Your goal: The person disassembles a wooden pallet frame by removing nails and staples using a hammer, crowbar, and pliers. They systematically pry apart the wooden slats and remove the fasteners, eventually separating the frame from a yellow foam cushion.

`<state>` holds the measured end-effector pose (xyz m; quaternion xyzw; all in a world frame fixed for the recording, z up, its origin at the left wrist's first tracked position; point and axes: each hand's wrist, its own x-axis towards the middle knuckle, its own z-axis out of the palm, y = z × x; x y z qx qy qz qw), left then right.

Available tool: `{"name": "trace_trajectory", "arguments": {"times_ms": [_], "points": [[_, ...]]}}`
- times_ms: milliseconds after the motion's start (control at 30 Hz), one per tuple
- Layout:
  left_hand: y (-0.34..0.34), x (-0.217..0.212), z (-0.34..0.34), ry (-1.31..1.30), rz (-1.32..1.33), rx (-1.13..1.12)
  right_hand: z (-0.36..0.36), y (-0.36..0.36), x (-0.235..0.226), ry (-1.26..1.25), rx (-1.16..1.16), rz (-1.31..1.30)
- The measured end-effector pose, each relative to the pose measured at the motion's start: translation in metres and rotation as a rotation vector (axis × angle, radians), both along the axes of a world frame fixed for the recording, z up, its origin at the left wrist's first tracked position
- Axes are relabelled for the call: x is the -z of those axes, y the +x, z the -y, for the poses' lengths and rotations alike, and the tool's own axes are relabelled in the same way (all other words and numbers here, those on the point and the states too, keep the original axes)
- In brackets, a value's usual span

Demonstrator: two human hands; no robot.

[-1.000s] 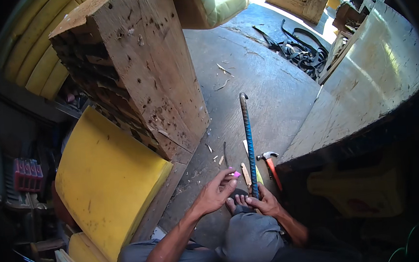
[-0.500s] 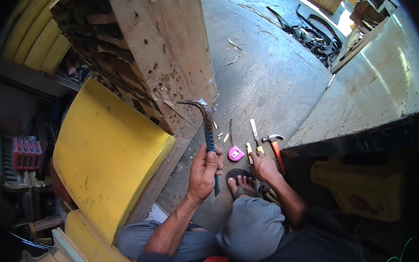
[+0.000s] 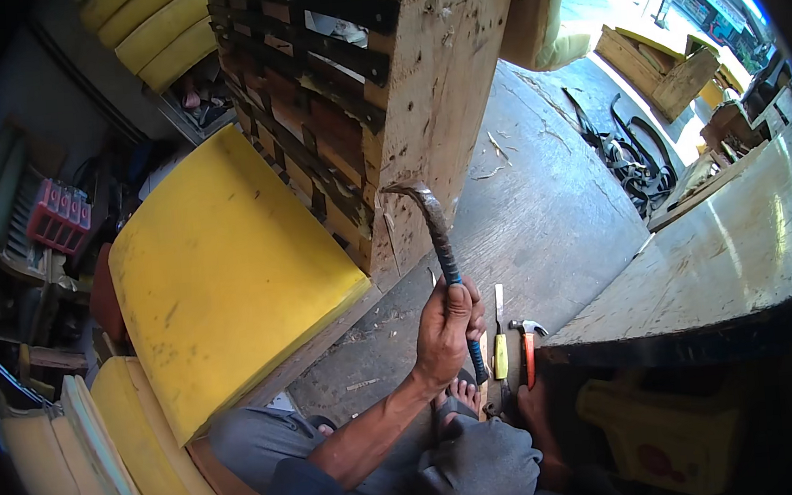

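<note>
Left hand (image 3: 445, 332) had fingers wrapped around a crowbar (image 3: 443, 258) | its hooked tip met the wooden frame (image 3: 443, 76), nothing visibly pried off | right hand mostly hidden, grip unclear | claw hammer (image 3: 527, 349) lay right of the crowbar on the floor (image 3: 543, 227).

No packages or signs (none visible).
</note>
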<state>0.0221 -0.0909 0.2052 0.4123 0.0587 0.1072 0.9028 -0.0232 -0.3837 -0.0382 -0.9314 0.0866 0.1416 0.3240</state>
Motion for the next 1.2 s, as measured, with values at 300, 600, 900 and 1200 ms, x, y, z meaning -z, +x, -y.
{"name": "trace_trajectory", "arguments": {"times_ms": [300, 600, 900, 1200], "points": [[-0.001, -0.006, -0.002, -0.081, 0.034, 0.017, -0.030, 0.004, -0.121, 0.094, 0.057, -0.024], [0.002, -0.004, 0.007, -0.154, 0.054, 0.012, -0.081, 0.052, -0.234, 0.423, -0.032, 0.355], [0.008, -0.006, 0.010, -0.157, 0.058, -0.042, -0.130, 0.073, -0.307, 0.802, -0.109, 0.407], [0.015, -0.001, 0.016, -0.093, 0.049, -0.112, -0.159, 0.085, -0.338, 1.272, -0.265, 0.851]]}}
